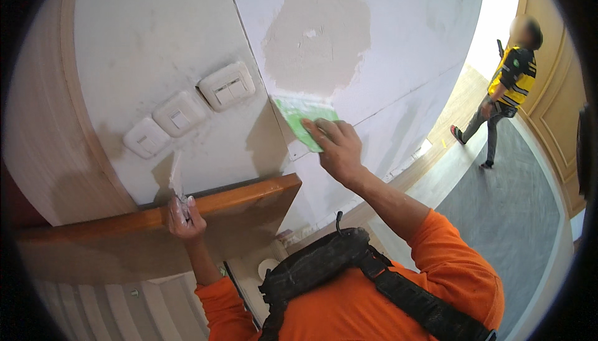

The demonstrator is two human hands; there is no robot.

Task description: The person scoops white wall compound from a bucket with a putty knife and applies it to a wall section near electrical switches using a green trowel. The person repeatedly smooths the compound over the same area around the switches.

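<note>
My right hand point(341, 149) grips a green plastic putty spreader point(294, 117), its white-smeared edge against the wall just below a patch of beige filler point(314, 42). That patch is uneven at its rim, with a small pale spot in the middle. Lower on the left, my left hand point(185, 218) is closed round the handle of a putty knife point(177, 176). Its thin, pale-coated blade points up, close to the wall. White smears cover the left fingers, which partly hide the handle.
Three white switch plates point(179, 114) sit on the wall left of the patch. A thick wooden ledge point(249, 199) juts out below them. Pale ribbed steps or panels point(118, 310) lie lower left. Another person in a yellow vest point(516, 79) is on the floor at right.
</note>
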